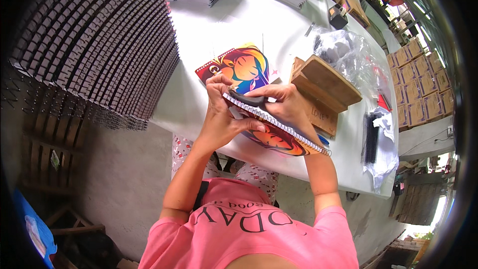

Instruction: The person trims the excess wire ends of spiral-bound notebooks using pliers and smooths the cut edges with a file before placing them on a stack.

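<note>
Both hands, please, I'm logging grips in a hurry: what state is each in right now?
Left hand: closed, holding the spiral notebook.
Right hand: closed on a dark object, perhaps a tool; exact kind unclear.

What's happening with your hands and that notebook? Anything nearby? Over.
Left grip on spiral notebook. Right grip on dark tool at its coil. Wooden stand close on the right; colourful cover lying ahead.

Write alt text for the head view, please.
A person's left hand holds a spiral notebook; the right hand grips a dark object at its coil. On the white table lie a colourful cover and wooden pieces; stacked notebooks tower at left.
</note>
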Demonstrator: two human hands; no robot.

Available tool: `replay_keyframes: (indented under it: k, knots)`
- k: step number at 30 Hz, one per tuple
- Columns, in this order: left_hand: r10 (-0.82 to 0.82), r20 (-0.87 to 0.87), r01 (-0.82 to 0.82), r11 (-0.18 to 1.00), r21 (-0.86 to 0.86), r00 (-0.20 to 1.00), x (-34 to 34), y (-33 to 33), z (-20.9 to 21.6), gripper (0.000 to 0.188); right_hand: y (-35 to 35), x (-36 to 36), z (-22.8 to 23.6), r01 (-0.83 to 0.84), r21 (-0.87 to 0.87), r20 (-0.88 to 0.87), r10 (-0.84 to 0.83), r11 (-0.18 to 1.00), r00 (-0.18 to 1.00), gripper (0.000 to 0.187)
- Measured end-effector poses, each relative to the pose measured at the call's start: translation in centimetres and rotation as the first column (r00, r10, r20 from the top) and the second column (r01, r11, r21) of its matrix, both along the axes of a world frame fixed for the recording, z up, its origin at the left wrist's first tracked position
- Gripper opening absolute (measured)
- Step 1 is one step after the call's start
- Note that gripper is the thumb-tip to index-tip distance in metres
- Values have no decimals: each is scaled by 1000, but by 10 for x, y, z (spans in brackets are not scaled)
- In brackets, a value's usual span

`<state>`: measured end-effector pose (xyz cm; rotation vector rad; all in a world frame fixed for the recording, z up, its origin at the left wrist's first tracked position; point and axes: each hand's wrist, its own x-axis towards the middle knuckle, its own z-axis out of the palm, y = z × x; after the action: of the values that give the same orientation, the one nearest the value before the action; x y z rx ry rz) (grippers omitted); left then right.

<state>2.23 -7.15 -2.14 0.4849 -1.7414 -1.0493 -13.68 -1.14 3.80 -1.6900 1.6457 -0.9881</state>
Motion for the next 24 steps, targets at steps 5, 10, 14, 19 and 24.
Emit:
replay_keyframes:
  k: [5,10,14,19,24]
  knots:
    - [-69,-49,73,994,82,996,-6,5,-2,90,19,4,-1,-41,-210,334,111,977,936,28]
    - [-52,-102,72,976,204,993,-2,4,-8,76,27,-22,-1,177,-291,-55,-202,940,978,33]
    - [-140,-67,151,764,627,988,13,7,16,24,78,-88,-36,441,-343,-623,-552,829,554,36]
    - [161,-272,-22,891,453,949,32,16,40,15,147,-79,-60,579,-143,-693,-499,803,520,49]
    - [246,-110,-262,952,-160,963,28,29,30,33,197,-34,-101,606,-178,-716,-524,775,460,64]
